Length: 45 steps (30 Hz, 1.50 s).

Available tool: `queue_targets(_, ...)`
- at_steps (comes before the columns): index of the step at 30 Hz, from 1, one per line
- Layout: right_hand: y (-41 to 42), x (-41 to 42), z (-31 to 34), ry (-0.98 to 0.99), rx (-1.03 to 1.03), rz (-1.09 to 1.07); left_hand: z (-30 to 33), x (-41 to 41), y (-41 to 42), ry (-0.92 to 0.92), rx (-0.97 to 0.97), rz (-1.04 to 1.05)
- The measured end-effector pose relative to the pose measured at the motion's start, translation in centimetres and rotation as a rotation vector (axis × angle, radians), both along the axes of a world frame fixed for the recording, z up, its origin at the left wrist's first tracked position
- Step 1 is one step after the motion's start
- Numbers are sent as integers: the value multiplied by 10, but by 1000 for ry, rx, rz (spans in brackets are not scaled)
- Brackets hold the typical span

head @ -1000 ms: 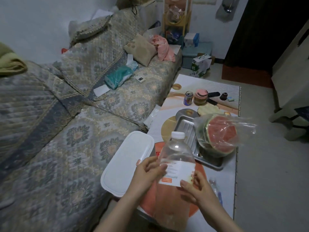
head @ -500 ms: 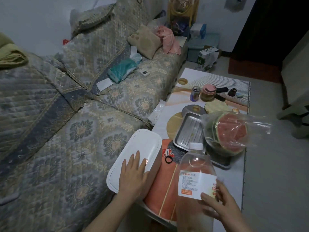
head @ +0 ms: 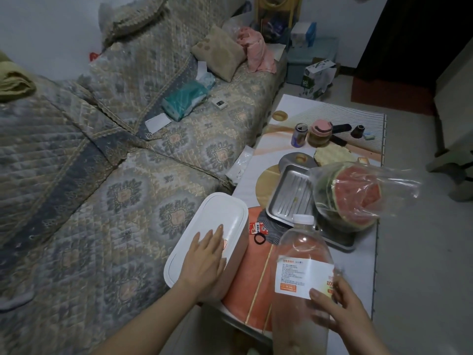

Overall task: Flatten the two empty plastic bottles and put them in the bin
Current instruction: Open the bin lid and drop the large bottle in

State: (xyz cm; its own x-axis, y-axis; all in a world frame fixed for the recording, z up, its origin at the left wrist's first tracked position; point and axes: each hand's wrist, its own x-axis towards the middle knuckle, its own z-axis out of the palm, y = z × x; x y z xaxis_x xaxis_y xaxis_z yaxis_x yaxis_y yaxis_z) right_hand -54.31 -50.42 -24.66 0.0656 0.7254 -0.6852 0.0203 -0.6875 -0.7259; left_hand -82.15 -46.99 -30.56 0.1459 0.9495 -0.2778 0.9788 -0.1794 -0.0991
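A lived-in home sitting room — a long sofa (head: 122,160) under a quilted patterned cover, with a cushion (head: 217,53), a tissue pack (head: 185,101) and crumpled pink cloth (head: 257,51) left on it. Beside it stands a low table (head: 368,272) carrying everyday food things — a bagged cut watermelon (head: 355,196), a steel tray (head: 289,198), a drinks can (head: 299,134) and a lidded jar (head: 320,133).
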Motion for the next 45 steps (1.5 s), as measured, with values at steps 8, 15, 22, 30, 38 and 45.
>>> queue_targets(8, -1, 1, 7, 13, -24, 29, 3, -10, -30, -270, 47, 267)
queue_targets(15, -1, -2, -4, 13, 7, 82, 42, -39, -31, -510, 237, 435)
queue_targets(22, 15, -41, -26, -38, 53, 163, 51, -60, -36, -509, 247, 394)
queue_targets(30, 57, -149, -16, -313, 278, 204, 57, -76, -33, -487, 159, 346)
queue_targets(38, 73, -221, -30, -685, 303, 387, 47, -105, -29, -774, 163, 270)
queue_targets(45, 67, -247, -51, -763, 221, 379, 38, -127, -23, -961, 153, 331)
